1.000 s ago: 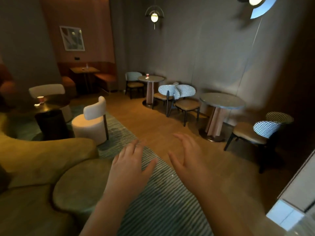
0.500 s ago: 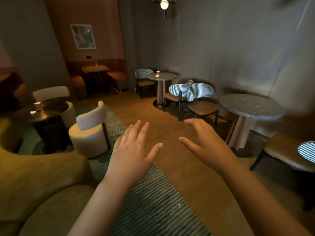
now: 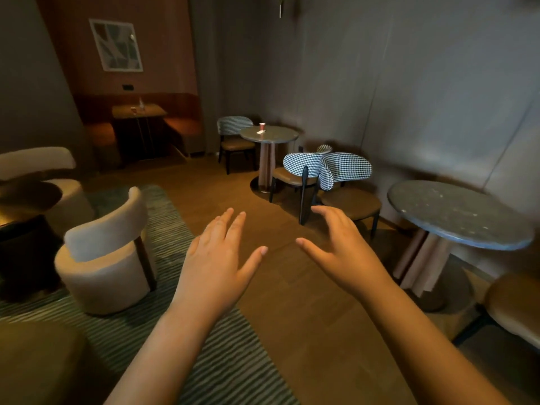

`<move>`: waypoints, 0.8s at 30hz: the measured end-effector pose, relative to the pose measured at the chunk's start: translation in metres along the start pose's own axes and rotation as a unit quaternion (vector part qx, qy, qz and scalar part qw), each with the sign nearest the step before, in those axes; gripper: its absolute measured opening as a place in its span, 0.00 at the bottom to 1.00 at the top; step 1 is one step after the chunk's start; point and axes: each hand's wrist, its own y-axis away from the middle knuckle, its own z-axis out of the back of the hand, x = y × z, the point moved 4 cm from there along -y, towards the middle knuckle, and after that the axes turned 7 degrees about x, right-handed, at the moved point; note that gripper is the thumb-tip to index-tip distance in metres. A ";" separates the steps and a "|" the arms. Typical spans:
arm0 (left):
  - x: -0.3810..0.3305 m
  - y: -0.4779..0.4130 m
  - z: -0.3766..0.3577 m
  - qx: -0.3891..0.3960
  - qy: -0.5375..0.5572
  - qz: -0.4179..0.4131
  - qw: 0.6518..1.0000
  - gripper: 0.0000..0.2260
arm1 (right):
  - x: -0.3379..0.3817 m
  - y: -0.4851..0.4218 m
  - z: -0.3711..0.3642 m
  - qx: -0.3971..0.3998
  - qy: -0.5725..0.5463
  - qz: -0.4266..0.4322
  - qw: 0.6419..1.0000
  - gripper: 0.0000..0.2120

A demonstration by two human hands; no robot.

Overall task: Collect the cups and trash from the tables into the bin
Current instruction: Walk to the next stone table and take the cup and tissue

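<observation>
A small red cup [image 3: 262, 127] stands on a round stone table [image 3: 277, 137] far ahead by the wall, with a bit of white trash [image 3: 259, 132] lying beside it. On a wooden booth table [image 3: 152, 110] at the back I see a small cup [image 3: 133, 110] and a pale object [image 3: 141, 103], too small to make out. My left hand [image 3: 217, 258] and my right hand [image 3: 340, 248] are held out in front of me over the floor, fingers spread, holding nothing. No bin is in view.
A nearer round stone table [image 3: 455, 214] stands at right with houndstooth chairs [image 3: 344, 171] beside it. A cream armchair [image 3: 108, 252] and a dark low table [image 3: 23, 200] sit on the striped rug [image 3: 219, 361] at left. A strip of wooden floor [image 3: 292, 302] runs ahead.
The view has moved forward and swung right; the tables and chairs are closer. The cup on the dark low table at left has left the view. Both hands stay empty and spread.
</observation>
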 end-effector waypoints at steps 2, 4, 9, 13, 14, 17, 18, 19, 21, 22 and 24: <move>0.005 -0.055 -0.013 -0.006 0.008 -0.016 1.000 0.33 | -0.023 -0.048 -0.003 -0.005 0.006 -0.012 1.000 0.31; 0.011 -0.107 -0.030 0.000 0.009 -0.027 1.000 0.32 | -0.044 -0.095 -0.009 -0.007 0.009 -0.020 1.000 0.31; 0.044 -0.225 -0.086 0.017 -0.012 -0.028 0.999 0.33 | -0.105 -0.215 -0.045 -0.008 0.000 -0.031 0.999 0.32; 0.082 -0.324 -0.124 0.023 -0.024 -0.006 0.999 0.33 | -0.155 -0.320 -0.086 0.009 -0.025 -0.035 0.999 0.32; 0.091 -0.351 -0.130 0.023 -0.027 0.001 0.999 0.33 | -0.166 -0.350 -0.095 0.016 -0.031 -0.037 0.999 0.32; 0.121 -0.431 -0.143 0.024 -0.033 0.023 0.999 0.33 | -0.193 -0.445 -0.118 0.028 -0.043 -0.039 0.998 0.32; 0.132 -0.454 -0.147 0.024 -0.038 0.028 0.999 0.33 | -0.198 -0.475 -0.125 0.026 -0.044 -0.035 0.998 0.32; 0.145 -0.476 -0.152 0.024 -0.043 0.035 0.998 0.33 | -0.202 -0.505 -0.132 0.026 -0.047 -0.030 0.998 0.32; 0.173 -0.514 -0.160 0.027 -0.047 0.057 0.997 0.32 | -0.205 -0.557 -0.151 0.036 -0.062 -0.025 0.997 0.31; 0.187 -0.533 -0.165 0.028 -0.044 0.068 0.996 0.32 | -0.207 -0.582 -0.162 0.045 -0.069 -0.023 0.996 0.31; 0.216 -0.574 -0.174 0.026 -0.033 0.088 0.995 0.32 | -0.211 -0.632 -0.186 0.064 -0.076 -0.017 0.995 0.32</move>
